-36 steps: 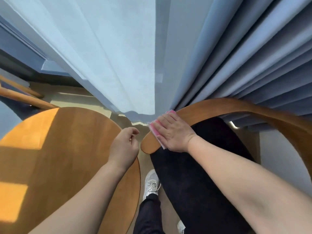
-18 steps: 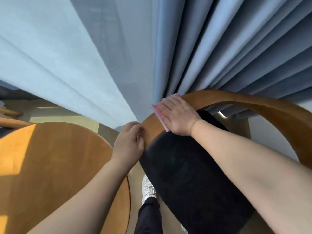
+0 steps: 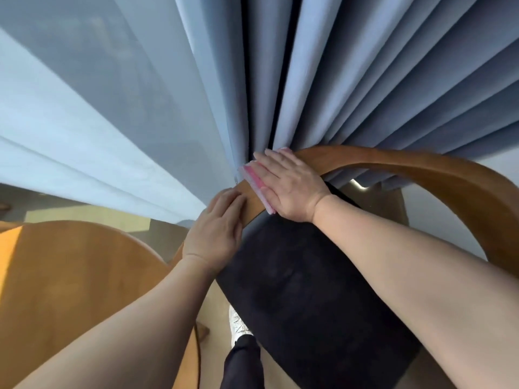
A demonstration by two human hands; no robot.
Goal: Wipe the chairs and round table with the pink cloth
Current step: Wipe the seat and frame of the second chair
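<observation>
- right hand (image 3: 289,189) flat, fingers straight, pressing pink cloth (image 3: 254,179) onto the chair (image 3: 421,169) curved wooden rail, near its left end
- left hand (image 3: 216,231) fingers relaxed, resting on rail end just beside cloth, holding nothing
- round worktop (image 3: 70,276) at left; curtain (image 3: 365,80) behind chair

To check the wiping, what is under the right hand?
The pink cloth lies under the right hand, pressed on the chair's curved wooden rail. Only the cloth's edges show; the hand covers the rest.
</observation>
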